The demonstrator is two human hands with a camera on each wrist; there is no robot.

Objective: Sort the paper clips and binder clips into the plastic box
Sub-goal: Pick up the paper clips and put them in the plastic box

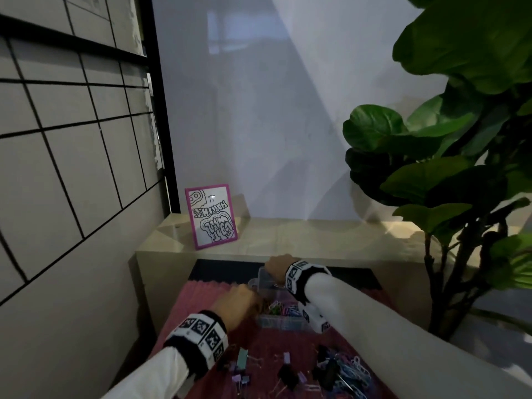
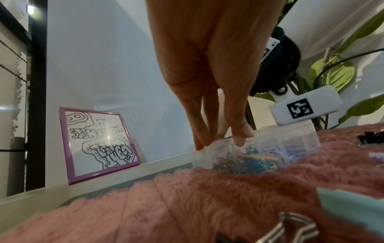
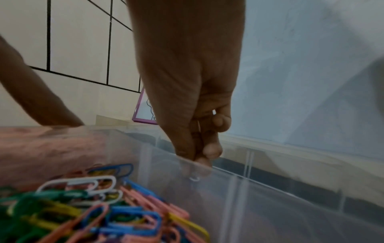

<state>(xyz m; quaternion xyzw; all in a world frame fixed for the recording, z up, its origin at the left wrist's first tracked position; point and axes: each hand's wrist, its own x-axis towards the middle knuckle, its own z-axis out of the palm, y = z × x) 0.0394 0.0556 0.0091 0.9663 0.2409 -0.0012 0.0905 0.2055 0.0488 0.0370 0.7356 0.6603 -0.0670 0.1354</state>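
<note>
A clear plastic box (image 1: 283, 322) sits on a pink fuzzy mat (image 1: 201, 295), with coloured paper clips (image 3: 93, 205) in its compartments. Its clear lid (image 1: 262, 276) stands raised. My right hand (image 1: 277, 264) pinches the lid's top edge (image 3: 270, 184) between thumb and fingers. My left hand (image 2: 220, 143) holds the box's left end, its fingertips (image 2: 200, 144) outside and the thumb at the rim. Loose black (image 1: 288, 375), mint (image 1: 242, 359) and purple (image 1: 286, 357) binder clips lie near me, beside a heap of pale paper clips (image 1: 355, 375).
A pink-framed drawing (image 1: 211, 216) leans on a beige ledge (image 1: 316, 240) behind the mat. A large leafy plant (image 1: 460, 168) crowds the right side. A wall with a black grid (image 1: 72, 139) closes off the left.
</note>
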